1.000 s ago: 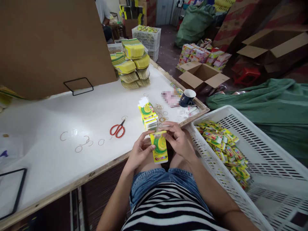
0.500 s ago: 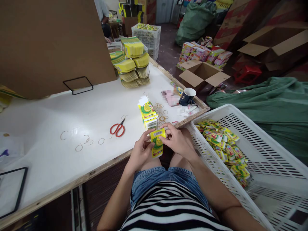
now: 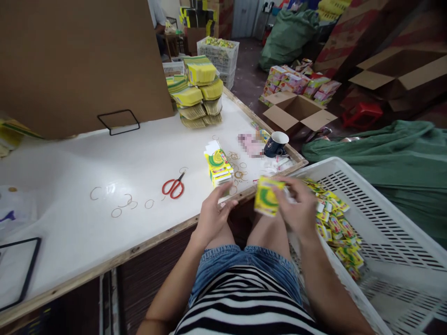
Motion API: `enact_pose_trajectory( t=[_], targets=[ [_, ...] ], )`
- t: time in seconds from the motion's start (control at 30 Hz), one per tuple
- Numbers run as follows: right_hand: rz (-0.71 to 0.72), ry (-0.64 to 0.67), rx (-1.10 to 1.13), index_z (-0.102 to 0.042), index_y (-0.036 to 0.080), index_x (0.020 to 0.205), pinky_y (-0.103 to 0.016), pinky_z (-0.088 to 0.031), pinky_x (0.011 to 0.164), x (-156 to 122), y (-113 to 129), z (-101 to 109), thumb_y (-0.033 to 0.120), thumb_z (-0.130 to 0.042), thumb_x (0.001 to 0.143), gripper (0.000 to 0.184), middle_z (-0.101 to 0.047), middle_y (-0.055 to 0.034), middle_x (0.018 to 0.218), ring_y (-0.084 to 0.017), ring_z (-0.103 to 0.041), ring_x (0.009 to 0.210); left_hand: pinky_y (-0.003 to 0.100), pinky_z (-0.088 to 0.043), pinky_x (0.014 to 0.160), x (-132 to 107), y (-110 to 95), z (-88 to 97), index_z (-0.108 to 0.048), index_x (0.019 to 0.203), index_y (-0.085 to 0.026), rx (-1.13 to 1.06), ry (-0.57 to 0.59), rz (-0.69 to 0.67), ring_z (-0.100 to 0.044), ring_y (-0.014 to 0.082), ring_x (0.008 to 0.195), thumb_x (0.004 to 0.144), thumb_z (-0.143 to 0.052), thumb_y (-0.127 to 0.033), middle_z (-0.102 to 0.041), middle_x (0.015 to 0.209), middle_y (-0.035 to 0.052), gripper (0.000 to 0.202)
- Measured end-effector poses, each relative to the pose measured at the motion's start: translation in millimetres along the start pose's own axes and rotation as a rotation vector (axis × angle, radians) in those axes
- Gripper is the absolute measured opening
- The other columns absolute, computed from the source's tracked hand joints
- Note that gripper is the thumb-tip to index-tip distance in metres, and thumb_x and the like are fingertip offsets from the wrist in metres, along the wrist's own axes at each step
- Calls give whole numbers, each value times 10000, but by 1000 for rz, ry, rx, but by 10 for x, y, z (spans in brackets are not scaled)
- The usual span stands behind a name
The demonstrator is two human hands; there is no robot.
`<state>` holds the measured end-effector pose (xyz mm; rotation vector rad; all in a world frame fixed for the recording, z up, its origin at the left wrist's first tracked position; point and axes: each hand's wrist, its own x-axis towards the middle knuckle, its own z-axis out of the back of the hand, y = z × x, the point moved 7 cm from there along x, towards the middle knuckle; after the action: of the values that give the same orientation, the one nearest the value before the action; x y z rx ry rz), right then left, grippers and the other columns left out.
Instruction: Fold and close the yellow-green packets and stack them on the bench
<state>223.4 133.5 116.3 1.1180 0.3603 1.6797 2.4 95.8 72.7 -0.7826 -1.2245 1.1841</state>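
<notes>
My right hand (image 3: 296, 207) grips a small folded yellow-green carton (image 3: 267, 197) over the near-left rim of the white slotted crate (image 3: 377, 195). The crate holds several folded cartons of the same kind (image 3: 335, 223). My left hand (image 3: 214, 211) hovers at the table's front edge with its fingers apart and nothing in it. Just beyond it stands a short stack of flat yellow-green carton blanks (image 3: 218, 165) on the white table (image 3: 70, 223). Loose rubber bands (image 3: 237, 170) lie beside the stack.
Red-handled scissors (image 3: 173, 186) and more rubber bands (image 3: 120, 204) lie mid-table. Bundled yellow blanks (image 3: 197, 90) are piled at the far edge, a dark mug (image 3: 276, 143) at the right corner. A brown board (image 3: 80, 60) leans behind. Open cardboard boxes (image 3: 296, 109) and a green tarp (image 3: 387, 158) lie on the floor.
The carton was held by both hands over my lap. Now my right hand alone has carried it right toward the crate, and my left hand has let go and opened.
</notes>
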Motion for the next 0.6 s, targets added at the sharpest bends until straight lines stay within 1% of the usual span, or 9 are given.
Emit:
enact_pose_trajectory(
  t=[0.03, 0.07, 0.1, 0.17, 0.27, 0.37, 0.47, 0.53, 0.6],
  targets=[
    [22, -153, -154, -691, 185, 1046, -433, -492, 829, 26, -55, 228, 395, -607, 874, 284, -669, -117, 989, -263, -591, 904, 485, -379, 1108, 71, 27, 50, -527, 1327, -237, 142, -58, -57, -513, 281, 1300, 857, -641, -280, -581, 1368, 122, 486],
    [44, -248, -266, -694, 174, 1071, -474, -473, 864, 44, -90, 396, 438, -645, 841, 353, -648, -139, 1025, -292, -572, 959, 521, -295, 1154, 144, 77, 86, -502, 1355, -229, 267, -95, -94, -415, 294, 1380, 836, -666, -272, -517, 1437, 130, 546],
    [58, -299, -317, -690, 168, 1094, -482, -470, 859, 57, -118, 508, 466, -661, 822, 405, -638, -147, 1039, -301, -564, 967, 554, -230, 1174, 215, 154, 106, -483, 1374, -212, 369, -105, -104, -340, 308, 1423, 816, -686, -259, -464, 1481, 143, 595],
    [57, -259, -295, -691, 165, 1087, -439, -485, 806, 72, -160, 527, 466, -649, 831, 397, -642, -140, 1022, -277, -568, 914, 587, -210, 1170, 324, 328, 108, -518, 1343, -171, 506, -72, -93, -351, 331, 1415, 809, -684, -221, -469, 1468, 176, 561],
    [-34, -66, -86, -703, 168, 995, -352, -486, 713, 32, -206, 161, 421, -593, 875, 301, -667, -99, 938, -199, -561, 740, 568, -269, 1154, 347, 459, 88, -615, 1231, -155, 606, -58, -118, -495, 313, 1321, 858, -596, -154, -584, 1359, 179, 373],
    [-162, 60, 113, -700, 160, 945, -327, -476, 721, -5, -248, -399, 426, -561, 885, 306, -690, -84, 878, -191, -581, 727, 553, -287, 1151, 252, 419, 34, -650, 1173, -174, 620, -49, -184, -542, 282, 1282, 889, -548, -150, -641, 1295, 148, 303],
    [-263, 165, 190, -675, 140, 1026, -289, -451, 632, 37, -295, -946, 452, -572, 858, 369, -691, -68, 854, -154, -530, 599, 563, -254, 1160, 167, 343, -20, -649, 1167, -171, 613, -11, -212, -545, 273, 1280, 892, -543, -142, -648, 1286, 147, 296],
    [-280, 200, 194, -660, 124, 1033, -267, -416, 570, 92, -307, -1198, 456, -625, 806, 404, -676, -50, 823, -125, -459, 520, 569, -236, 1164, 144, 314, -27, -642, 1179, -179, 592, 6, -207, -540, 269, 1284, 893, -544, -150, -644, 1291, 145, 303],
    [-285, 200, 190, -664, 123, 953, -251, -392, 551, 133, -317, -1330, 437, -644, 778, 360, -658, -39, 787, -122, -451, 525, 567, -234, 1165, 138, 304, -13, -631, 1195, -197, 553, 8, -201, -537, 262, 1288, 895, -547, -164, -643, 1296, 134, 314]
  ],
)
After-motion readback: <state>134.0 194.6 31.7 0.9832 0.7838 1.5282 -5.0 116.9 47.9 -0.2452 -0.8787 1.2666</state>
